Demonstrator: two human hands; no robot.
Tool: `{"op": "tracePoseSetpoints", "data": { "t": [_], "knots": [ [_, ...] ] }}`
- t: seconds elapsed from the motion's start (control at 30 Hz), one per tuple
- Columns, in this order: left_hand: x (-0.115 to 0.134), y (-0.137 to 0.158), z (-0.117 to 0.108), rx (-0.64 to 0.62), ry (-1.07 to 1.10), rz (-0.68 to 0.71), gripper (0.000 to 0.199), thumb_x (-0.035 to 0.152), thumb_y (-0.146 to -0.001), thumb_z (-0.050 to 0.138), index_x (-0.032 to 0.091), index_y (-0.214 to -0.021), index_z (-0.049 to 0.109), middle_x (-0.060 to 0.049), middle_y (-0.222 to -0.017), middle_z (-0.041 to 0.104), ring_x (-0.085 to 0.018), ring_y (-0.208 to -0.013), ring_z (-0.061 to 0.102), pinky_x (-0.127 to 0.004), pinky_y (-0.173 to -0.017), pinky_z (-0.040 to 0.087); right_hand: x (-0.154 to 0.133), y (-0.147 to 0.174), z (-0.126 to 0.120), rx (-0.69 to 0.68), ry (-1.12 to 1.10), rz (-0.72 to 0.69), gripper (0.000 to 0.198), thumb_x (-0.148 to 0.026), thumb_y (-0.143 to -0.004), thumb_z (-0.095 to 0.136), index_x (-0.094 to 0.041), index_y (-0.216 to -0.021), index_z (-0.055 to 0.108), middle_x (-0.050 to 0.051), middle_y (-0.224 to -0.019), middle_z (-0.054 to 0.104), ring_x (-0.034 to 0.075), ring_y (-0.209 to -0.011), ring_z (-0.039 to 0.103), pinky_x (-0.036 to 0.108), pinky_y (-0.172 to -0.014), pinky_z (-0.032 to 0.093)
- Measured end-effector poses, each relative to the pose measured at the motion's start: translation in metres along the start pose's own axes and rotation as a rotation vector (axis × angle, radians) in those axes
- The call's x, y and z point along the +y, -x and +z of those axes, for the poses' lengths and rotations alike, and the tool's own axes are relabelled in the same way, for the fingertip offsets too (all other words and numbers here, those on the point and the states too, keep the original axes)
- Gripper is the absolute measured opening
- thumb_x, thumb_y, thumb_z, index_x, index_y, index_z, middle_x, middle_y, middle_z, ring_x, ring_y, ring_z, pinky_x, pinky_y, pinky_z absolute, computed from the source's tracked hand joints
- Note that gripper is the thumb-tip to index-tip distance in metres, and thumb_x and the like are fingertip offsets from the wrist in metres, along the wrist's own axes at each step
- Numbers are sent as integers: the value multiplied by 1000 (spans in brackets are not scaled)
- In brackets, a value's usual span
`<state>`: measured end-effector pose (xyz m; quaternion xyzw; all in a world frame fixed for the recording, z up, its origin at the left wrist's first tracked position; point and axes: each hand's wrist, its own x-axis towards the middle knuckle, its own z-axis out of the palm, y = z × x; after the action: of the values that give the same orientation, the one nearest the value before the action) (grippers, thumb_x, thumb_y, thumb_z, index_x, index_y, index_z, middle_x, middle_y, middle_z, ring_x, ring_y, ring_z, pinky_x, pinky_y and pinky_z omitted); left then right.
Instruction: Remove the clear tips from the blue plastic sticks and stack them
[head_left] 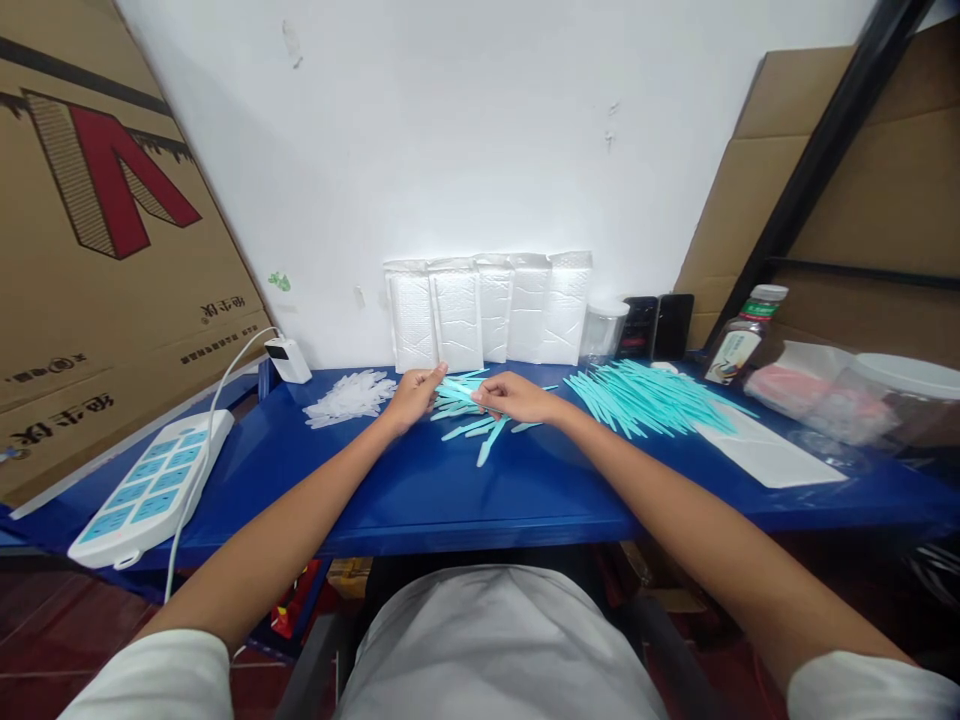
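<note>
Between my two hands is a slim teal eyebrow razor (457,389), held above the middle of the blue table. The fingers of my left hand (414,400) are closed on its left end. My right hand (519,398) pinches the other end; whether a clear cap is on the razor is too small to tell. Beneath and around my hands lie several loose teal razors (486,446). A larger pile of teal razors (646,398) is to the right of my right hand. Left of my left hand is a heap of small translucent caps (349,397).
White bubble mailers (457,315) lean on the wall behind my hands. A clear jar (603,330), dark phones (673,325) and a bottle (744,335) stand back right, near a plastic tub (911,395). A power strip (154,490) with its cable lies at left on the table (480,510).
</note>
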<state>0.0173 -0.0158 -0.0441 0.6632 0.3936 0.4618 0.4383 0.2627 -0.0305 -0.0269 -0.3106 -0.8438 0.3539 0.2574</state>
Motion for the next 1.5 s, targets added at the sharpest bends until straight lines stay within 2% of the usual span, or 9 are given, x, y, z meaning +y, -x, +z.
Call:
{"op": "tracePoseSetpoints", "data": {
  "t": [0.3,0.4,0.53,0.63,0.7,0.9,1.07,1.27,1.5],
  "knots": [
    [9,-4,-3,-73,89,-23,71,79,-81,74,24,-66,32,9,-59,18,-5,-47,16,-24,-47,15,-15,-2,-2,21,-27,-8,63,-74,-97,52,-15,-79,67,2,-64,64,11,-53,39,28,-54,29],
    [13,-9,-16,58,23,5,65,76,-90,64,26,-67,30,9,-58,19,-7,-48,18,-26,-46,19,-13,2,-7,34,-22,-3,60,-72,-96,53,-17,-78,67,2,-65,65,12,-56,43,28,-56,31],
    [20,-13,-73,304,-36,81,62,76,-101,42,27,-71,20,9,-58,13,-10,-50,13,-27,-48,17,2,9,-25,148,6,44,57,-70,-93,58,-16,-77,68,3,-65,66,14,-60,49,28,-59,34],
    [15,-10,-114,482,-596,155,62,68,-99,48,24,-60,30,2,-53,29,-14,-53,33,-29,-54,27,16,11,-37,291,50,108,57,-69,-92,56,-16,-79,68,4,-66,66,14,-58,49,28,-58,35],
    [7,-8,-125,384,-1014,71,59,63,-99,49,23,-56,46,-5,-56,48,-21,-61,50,-32,-60,35,23,10,-40,337,86,144,56,-69,-91,56,-16,-78,69,4,-66,66,14,-58,50,28,-58,35],
    [-7,-7,-122,262,-1425,-176,56,62,-99,47,17,-87,78,-21,-94,75,-37,-91,69,-40,-77,48,30,5,-32,360,134,164,50,-62,-92,56,-15,-79,69,5,-67,67,17,-61,56,29,-60,38],
    [-6,-5,-122,319,-1418,-58,39,53,-97,59,19,-104,77,-17,-113,73,-33,-99,68,-37,-81,48,34,0,-27,458,176,146,46,-57,-94,55,-16,-77,68,3,-66,63,16,-62,51,29,-60,35],
    [-4,-10,-96,242,-1291,112,29,42,-101,58,21,-98,78,-12,-102,73,-29,-98,67,-35,-84,47,35,-3,-20,542,238,83,42,-51,-98,53,-17,-79,69,2,-69,62,16,-65,50,30,-64,34],
    [-7,-10,-116,324,-1297,68,32,46,-97,61,21,-89,79,-15,-98,76,-31,-93,66,-38,-78,46,33,-3,-18,546,261,72,40,-49,-100,51,-18,-79,67,2,-70,63,16,-66,50,30,-65,34]
  ]
}}
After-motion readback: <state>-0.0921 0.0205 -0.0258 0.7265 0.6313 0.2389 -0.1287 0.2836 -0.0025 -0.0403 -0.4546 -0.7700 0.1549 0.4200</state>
